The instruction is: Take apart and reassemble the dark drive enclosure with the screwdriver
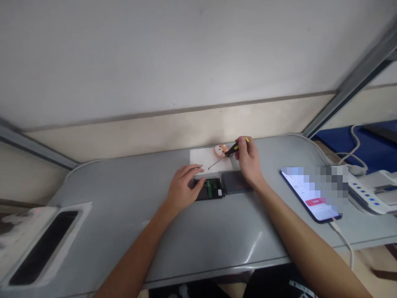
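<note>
My right hand (249,161) is wrapped round the black and yellow handle of a screwdriver (231,151). Its thin shaft slants down to the left, with the tip at the white paper (200,156). Close to that tip, my left hand (185,187) is open, index finger stretched over the paper. The left thumb lies over an open black case (217,192) with a green circuit board (210,188) inside. Right of the case lies a flat dark cover (236,182), partly hidden by my right wrist. A small dark speck, perhaps a screw, shows by the left fingertips.
Behind the screwdriver, an orange and white animal-face item (221,150) rests on the paper. To the right lie a lit phone (307,196) on a cable and a white power strip (369,196). A dark phone-like slab (45,248) sits left on the grey table (124,198).
</note>
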### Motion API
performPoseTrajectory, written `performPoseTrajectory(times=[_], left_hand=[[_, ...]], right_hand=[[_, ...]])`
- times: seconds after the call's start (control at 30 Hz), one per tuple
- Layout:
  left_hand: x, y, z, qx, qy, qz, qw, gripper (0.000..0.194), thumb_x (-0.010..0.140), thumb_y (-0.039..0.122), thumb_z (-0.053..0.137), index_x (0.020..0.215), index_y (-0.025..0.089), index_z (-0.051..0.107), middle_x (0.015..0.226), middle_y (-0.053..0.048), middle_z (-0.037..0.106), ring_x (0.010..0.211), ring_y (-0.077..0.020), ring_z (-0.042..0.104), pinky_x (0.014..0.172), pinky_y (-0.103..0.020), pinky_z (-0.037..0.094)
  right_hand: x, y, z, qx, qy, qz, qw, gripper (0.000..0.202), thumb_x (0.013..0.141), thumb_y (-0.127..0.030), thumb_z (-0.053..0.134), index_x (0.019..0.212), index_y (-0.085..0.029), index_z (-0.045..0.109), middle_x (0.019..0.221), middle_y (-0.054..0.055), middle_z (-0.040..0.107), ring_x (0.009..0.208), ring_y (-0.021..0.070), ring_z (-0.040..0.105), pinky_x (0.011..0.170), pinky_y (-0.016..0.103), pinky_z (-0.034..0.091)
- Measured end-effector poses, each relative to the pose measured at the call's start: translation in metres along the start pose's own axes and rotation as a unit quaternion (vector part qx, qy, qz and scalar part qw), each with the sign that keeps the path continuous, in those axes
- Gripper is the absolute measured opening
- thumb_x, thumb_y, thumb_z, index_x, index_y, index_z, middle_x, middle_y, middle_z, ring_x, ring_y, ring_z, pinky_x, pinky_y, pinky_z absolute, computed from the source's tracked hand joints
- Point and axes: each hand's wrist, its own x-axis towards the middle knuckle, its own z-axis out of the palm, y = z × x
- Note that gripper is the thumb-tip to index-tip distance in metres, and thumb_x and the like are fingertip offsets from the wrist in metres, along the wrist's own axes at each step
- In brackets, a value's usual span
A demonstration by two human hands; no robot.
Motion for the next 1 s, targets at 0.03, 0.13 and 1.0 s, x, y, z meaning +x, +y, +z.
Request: performPoseTrajectory(times=[0.03,0.13,1.0], left_hand=[[0.0,-0.001,0.001,0.0,0.007,-0.002,1.0,0.016,0.099,0.03,0.065,0.111,0.023,0.071,0.119,-0.007,0.074,0.112,-0.0228,0.069,0.101,-0.044,0.055],[0.0,-0.004,0.002,-0.003,0.011,-0.001,1.0,0.014,0.097,0.031,0.068,0.108,0.023,0.072,0.115,-0.006,0.075,0.108,-0.0217,0.07,0.098,-0.043,0.056],[0.004,-0.01,-0.019,0.14,-0.106,0.093,0.98,0.015,0.103,0.022,0.054,0.095,0.02,0.067,0.094,-0.004,0.073,0.093,-0.0209,0.065,0.087,-0.037,0.048]], right_hand=[[-0.002,-0.002,0.002,0.015,-0.007,0.012,1.0,0.04,0.101,-0.062,0.048,0.096,-0.023,0.057,0.069,-0.004,0.051,0.061,0.0131,0.048,0.059,0.028,0.038],[-0.007,-0.004,0.006,0.041,-0.024,0.037,0.998,0.042,0.101,-0.063,0.048,0.094,-0.023,0.058,0.064,-0.005,0.047,0.057,0.0126,0.046,0.057,0.028,0.037],[-0.032,-0.006,0.016,-0.014,-0.092,-0.057,0.994,0.024,0.104,-0.046,0.051,0.106,-0.023,0.057,0.084,0.001,0.064,0.071,0.0145,0.059,0.068,0.029,0.045]])
